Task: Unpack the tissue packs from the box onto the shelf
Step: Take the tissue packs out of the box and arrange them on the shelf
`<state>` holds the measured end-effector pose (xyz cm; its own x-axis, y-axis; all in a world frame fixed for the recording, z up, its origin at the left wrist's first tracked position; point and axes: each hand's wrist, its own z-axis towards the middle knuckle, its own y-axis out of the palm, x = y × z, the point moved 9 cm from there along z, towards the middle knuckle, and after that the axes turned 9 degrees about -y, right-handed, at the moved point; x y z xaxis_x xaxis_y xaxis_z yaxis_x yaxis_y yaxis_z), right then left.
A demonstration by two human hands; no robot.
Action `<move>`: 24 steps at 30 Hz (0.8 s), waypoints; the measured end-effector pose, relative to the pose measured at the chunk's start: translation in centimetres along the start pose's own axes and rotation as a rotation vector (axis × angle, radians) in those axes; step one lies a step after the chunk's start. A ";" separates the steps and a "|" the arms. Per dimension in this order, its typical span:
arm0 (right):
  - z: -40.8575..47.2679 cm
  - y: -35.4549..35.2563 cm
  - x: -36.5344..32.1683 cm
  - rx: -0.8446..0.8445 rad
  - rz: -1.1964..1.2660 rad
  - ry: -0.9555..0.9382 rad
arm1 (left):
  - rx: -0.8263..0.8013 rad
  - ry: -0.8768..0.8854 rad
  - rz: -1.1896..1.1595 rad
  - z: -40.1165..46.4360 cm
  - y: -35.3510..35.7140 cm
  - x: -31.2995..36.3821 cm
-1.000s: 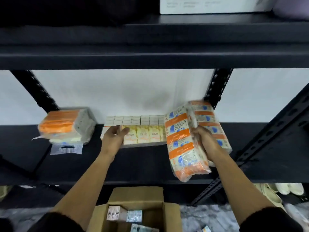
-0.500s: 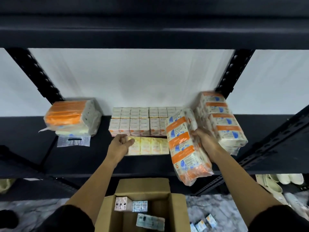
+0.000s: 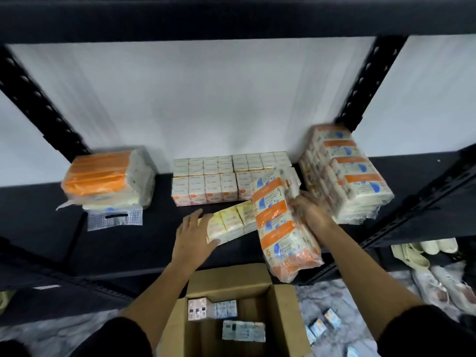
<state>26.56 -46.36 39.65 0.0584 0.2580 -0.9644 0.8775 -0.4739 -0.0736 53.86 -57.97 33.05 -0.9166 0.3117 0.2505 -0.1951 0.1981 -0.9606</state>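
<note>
Left hand (image 3: 192, 234), centre frame, lies with straight fingers (image 3: 192, 220) flat on the near end of a yellow pack (image 3: 231, 224) on the shelf (image 3: 123, 243), grasping nothing. The pack's long axis slants up-right. Right hand (image 3: 310, 213), beside it to the right, curls round an orange bundle (image 3: 282, 228) held tilted on end over the shelf's front edge, its top leaning toward the packs at the back. More packs (image 3: 206, 184) line the wall. The open box (image 3: 231, 315) sits bottom centre, some packs inside.
</note>
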 end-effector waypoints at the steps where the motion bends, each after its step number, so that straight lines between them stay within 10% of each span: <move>1: -0.1 0.3 0.2 0.001 0.006 0.004 | 0.016 0.062 0.100 -0.3 0.5 0.7; 24: -0.5 2.4 0.6 0.105 0.081 0.018 | 0.066 0.215 0.284 5.6 1.4 -0.8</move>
<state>28.91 -46.92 39.01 0.1360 0.2299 -0.9637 0.8151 -0.5789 -0.0231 52.41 -63.13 30.84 -0.8443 0.5357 -0.0143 0.0280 0.0173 -0.9995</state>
